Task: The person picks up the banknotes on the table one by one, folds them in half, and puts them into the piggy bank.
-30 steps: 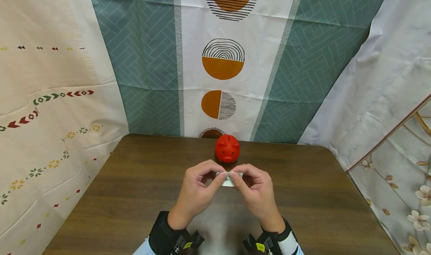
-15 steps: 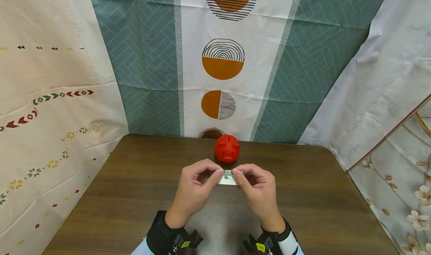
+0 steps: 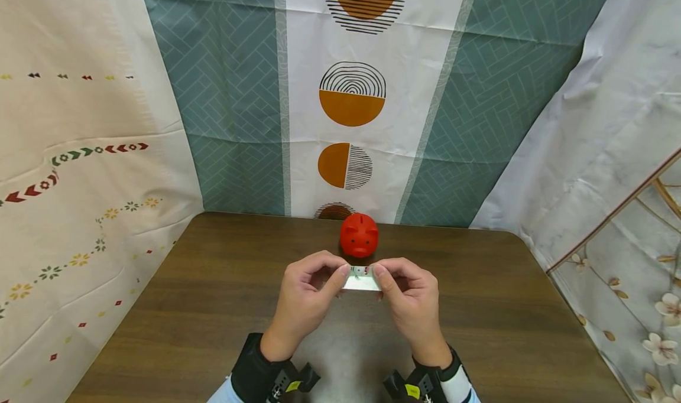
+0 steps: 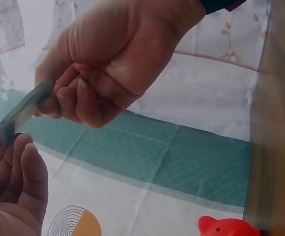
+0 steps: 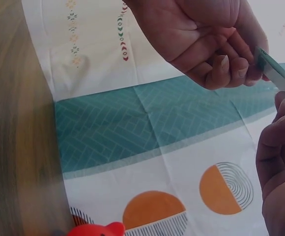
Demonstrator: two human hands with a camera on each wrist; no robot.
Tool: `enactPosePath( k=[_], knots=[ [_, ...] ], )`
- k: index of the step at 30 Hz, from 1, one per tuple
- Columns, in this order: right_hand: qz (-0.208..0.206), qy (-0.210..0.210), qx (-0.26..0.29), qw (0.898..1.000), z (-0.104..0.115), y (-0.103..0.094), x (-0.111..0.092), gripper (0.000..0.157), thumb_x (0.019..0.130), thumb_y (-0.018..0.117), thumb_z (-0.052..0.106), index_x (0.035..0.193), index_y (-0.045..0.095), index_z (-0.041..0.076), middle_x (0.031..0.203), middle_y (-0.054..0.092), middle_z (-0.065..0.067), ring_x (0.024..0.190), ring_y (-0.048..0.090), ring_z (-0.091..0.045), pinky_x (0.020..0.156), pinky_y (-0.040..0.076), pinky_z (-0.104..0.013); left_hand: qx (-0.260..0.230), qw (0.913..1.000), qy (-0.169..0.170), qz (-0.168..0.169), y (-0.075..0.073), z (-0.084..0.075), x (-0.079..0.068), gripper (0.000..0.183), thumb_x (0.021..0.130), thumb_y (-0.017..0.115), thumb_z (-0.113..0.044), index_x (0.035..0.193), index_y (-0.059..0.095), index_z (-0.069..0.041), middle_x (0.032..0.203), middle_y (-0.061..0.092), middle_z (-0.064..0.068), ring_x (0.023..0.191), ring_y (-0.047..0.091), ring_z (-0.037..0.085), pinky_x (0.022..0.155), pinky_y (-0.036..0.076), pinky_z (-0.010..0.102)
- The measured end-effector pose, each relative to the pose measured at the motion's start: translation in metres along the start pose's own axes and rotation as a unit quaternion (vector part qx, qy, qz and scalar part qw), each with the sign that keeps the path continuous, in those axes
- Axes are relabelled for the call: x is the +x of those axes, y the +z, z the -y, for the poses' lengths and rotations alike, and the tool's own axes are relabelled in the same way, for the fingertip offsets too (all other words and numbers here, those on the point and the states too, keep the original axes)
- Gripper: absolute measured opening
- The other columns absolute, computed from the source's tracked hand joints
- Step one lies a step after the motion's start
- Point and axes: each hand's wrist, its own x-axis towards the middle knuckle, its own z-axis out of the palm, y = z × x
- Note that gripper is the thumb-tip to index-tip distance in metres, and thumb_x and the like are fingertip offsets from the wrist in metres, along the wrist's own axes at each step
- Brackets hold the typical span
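Observation:
Between both hands, a small pale green folded banknote (image 3: 362, 280) is stretched level above the table. My left hand (image 3: 303, 299) pinches its left end between thumb and fingers, and my right hand (image 3: 414, 299) pinches the right end the same way. Edge-on, the banknote (image 4: 24, 110) looks like a thin flat strip in the left wrist view, and the fingertips cover both its ends. Just beyond the hands sits a red pig-shaped piggy bank (image 3: 359, 236), facing me.
The brown wooden table (image 3: 213, 296) reaches back to a teal and white patterned cloth (image 3: 239, 96). A cream cloth (image 3: 90, 214) hangs on the left and a white flowered one (image 3: 612, 214) on the right. Both wrists wear black straps with small devices.
My hands have moved slightly apart, drawing the fingertips toward the ends of the banknote, so more of it shows between them. The piggy bank has stayed in place.

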Motion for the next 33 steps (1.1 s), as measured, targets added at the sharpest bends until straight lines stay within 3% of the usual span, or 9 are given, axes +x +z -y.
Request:
enactPosePath(
  k=[4,15,22,28,33],
  knots=[
    [0.012,-0.002,0.013,1.000,-0.0011,0.0003,0.0002,0.018,0.092,0.059,-0.015,0.101,0.070,-0.004,0.085,0.070,0.000,0.060,0.056,-0.015,0.049,0.052,-0.028,-0.001,0.9999,-0.010,0.000,0.0000,-0.0003,0.0000,0.010,0.095,0.069,0.000,0.097,0.072,-0.009,0.081,0.065,0.007,0.065,0.057,0.014,0.055,0.054,0.027],
    [0.021,0.002,-0.005,1.000,0.0011,0.0022,-0.0006,0.017,0.091,0.062,-0.015,0.097,0.072,-0.003,0.076,0.065,-0.005,0.057,0.053,-0.014,0.046,0.049,-0.028,-0.009,0.9997,0.006,0.022,0.0024,0.0019,0.0005,0.008,0.094,0.069,0.001,0.095,0.071,-0.007,0.079,0.064,0.007,0.066,0.057,0.013,0.056,0.055,0.027],
    [0.037,-0.024,0.029,0.999,-0.0010,0.0040,0.0004,0.022,0.088,0.062,-0.019,0.098,0.071,-0.002,0.076,0.063,-0.005,0.058,0.052,-0.014,0.046,0.047,-0.027,-0.024,0.9991,0.011,0.032,0.0041,0.0031,0.0001,0.010,0.094,0.069,0.003,0.093,0.071,-0.006,0.076,0.063,0.009,0.064,0.057,0.014,0.056,0.056,0.028],
    [0.036,-0.026,0.025,0.999,-0.0010,0.0053,0.0005,0.023,0.089,0.063,-0.017,0.098,0.073,0.001,0.075,0.062,-0.004,0.059,0.052,-0.012,0.044,0.045,-0.026,-0.016,0.9993,0.006,0.034,0.0039,0.0035,-0.0006,0.010,0.093,0.069,0.003,0.093,0.072,-0.007,0.076,0.063,0.008,0.065,0.056,0.013,0.056,0.056,0.027],
    [0.049,-0.038,0.046,0.997,-0.0015,0.0069,0.0013,0.024,0.087,0.063,-0.020,0.098,0.071,0.000,0.075,0.060,-0.005,0.058,0.050,-0.013,0.043,0.042,-0.026,-0.015,0.9989,0.022,0.039,0.0042,0.0038,-0.0004,0.009,0.093,0.070,0.002,0.093,0.072,-0.007,0.079,0.065,0.008,0.066,0.056,0.013,0.056,0.055,0.026]
  ],
)
